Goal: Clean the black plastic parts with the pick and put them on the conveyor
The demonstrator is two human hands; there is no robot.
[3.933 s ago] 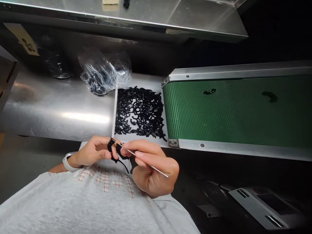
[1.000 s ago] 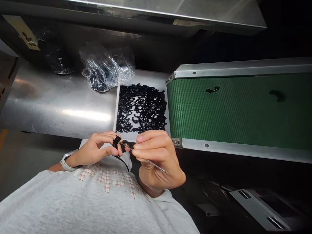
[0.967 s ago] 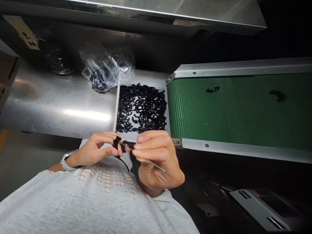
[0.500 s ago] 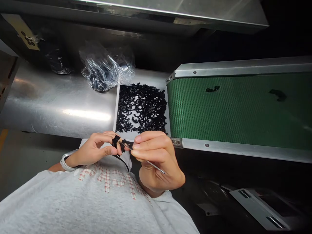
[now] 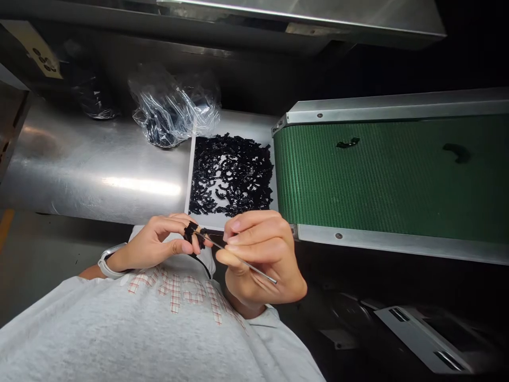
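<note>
The small black part (image 5: 191, 230) sits in the left hand's (image 5: 145, 248) bent fingers, closed on it, thumb apart. The right hand's (image 5: 272, 252) fingers — pinched on a metal rod (image 5: 217, 244) — have eased back, baring more shaft; loose black pieces (image 5: 254, 170) lie beyond.

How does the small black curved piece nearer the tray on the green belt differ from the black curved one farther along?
The nearer piece shows bright glints; the farther piece looks dull and shadowy. The nearer piece sags like a shallow cup in this view, while the farther piece arches upward, its right end bending down. Both lie loose on the green belt.
</note>
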